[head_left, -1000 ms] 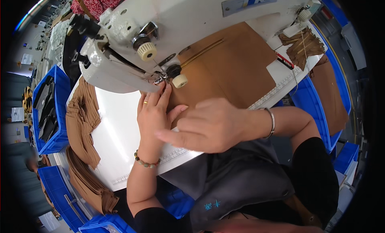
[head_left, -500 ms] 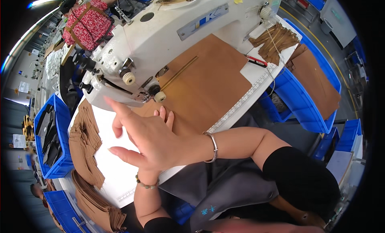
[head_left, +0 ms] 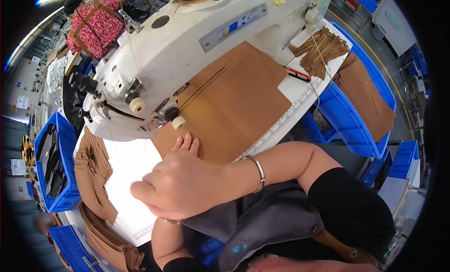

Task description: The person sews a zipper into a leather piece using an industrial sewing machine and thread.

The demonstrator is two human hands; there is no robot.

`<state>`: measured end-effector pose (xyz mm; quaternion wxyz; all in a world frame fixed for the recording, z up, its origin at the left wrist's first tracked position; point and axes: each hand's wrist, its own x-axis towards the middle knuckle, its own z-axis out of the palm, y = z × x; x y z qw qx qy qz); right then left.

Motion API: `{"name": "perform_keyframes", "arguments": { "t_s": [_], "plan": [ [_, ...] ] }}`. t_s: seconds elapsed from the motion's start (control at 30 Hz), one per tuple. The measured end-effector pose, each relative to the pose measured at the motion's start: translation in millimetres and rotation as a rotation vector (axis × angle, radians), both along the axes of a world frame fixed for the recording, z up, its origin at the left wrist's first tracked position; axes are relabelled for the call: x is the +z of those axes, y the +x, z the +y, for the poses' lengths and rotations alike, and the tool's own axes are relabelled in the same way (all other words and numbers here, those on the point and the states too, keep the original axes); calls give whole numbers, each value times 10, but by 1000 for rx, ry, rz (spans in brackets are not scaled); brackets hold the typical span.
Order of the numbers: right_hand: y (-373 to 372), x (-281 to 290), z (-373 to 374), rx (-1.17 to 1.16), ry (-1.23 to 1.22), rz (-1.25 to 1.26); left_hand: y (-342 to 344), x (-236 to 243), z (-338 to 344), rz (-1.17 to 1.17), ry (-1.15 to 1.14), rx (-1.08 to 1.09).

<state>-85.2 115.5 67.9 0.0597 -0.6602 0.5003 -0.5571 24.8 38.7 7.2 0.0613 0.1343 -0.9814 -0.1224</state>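
At the far left, a blue bin (head_left: pixel 49 171) beside the desk (head_left: pixel 133 176) holds dark flat pieces, too shadowed to tell apart. A second blue bin (head_left: pixel 70 246) sits at the lower left, its contents hidden. On the desk's left edge lie 2 stacks of brown cut pieces (head_left: pixel 93 173), fanned and overlapping.

The sewing machine (head_left: pixel 187 52) spans the middle. Under its arm lies the brown panel (head_left: pixel 234 98), flat on the desk and running out toward the right, with 1 corner near the presser foot. The left hand (head_left: pixel 185 144) shows only its fingertips, stretched flat and released on the panel's near edge just below the foot; the rest is hidden. The right hand (head_left: pixel 183 183) crosses above it, fingers loosely curled with the knuckles up. I cannot tell whether it grips anything.

This looks like the lining-up stage, with the panel being set at the foot before stitching. The next move seems to call for both hands flat on the panel and its edge squared to the foot.

To the right, brown strips (head_left: pixel 323 47) are heaped on the desk's far end. A large blue bin (head_left: pixel 349 122) beside the desk has another brown sheet (head_left: pixel 370 96) draped across its top. More blue bins (head_left: pixel 403 159) stand beyond it, with their contents out of sight.
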Motion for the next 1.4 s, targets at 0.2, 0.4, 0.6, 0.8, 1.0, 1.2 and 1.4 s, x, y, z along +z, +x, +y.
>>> {"name": "perform_keyframes", "arguments": {
  "t_s": [0.2,0.4,0.6,0.8,1.0,1.2,1.4],
  "plan": [
    [-621,-262,457,-170,-119,282,-117,-117,-53,132,-319,-29],
    [-2014,-507,1191,-700,213,458,207,110,179,153,-237,14],
    [-2441,-721,1551,-829,556,675,659,84,926,81,-151,23],
    [-2383,-491,1370,-778,468,497,774,-127,1039,121,-108,141],
    [-1573,-449,851,-314,498,483,797,-285,1040,224,-121,155],
    [-1060,-669,192,-41,319,756,839,-421,979,291,-185,107],
    [-1016,-755,101,109,298,738,849,-472,958,341,-211,97]
  ]
}}
